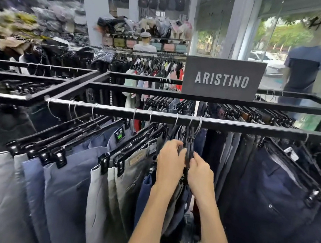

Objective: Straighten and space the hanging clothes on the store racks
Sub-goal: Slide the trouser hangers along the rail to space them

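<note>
We've got both hands under the rail (176, 119), below the ARISTINO sign (223, 78): left hand (170, 162) & right hand (199, 174) each pinching the bunched black clip hangers (189, 146). Trousers (75, 183) left of them hang fanned, tilted. Risk, imo: pulling hard could pop a clip, dropping a pair. Hooks overlap, can't count them; fingertips hidden btwn fabric.
</note>
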